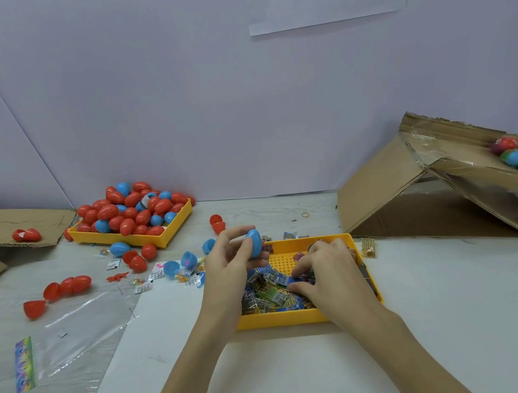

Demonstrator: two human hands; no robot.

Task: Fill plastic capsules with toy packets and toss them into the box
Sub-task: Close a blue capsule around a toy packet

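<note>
Left hand (227, 263) of mine grips a blue capsule half (254, 242) above the near yellow tray (281, 320); my right hand (327, 274) pinches toy packets (272, 292) inside it; the cardboard box (472, 167) lies far right.

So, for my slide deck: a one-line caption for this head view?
Left hand holds a blue capsule while right hand picks among toy packets in the yellow tray.

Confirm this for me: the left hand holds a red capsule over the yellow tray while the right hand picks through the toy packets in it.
Wrong on colour only. In the head view the left hand holds a blue capsule, not a red one, over the yellow tray. The right hand does pick through the toy packets in it.
</note>
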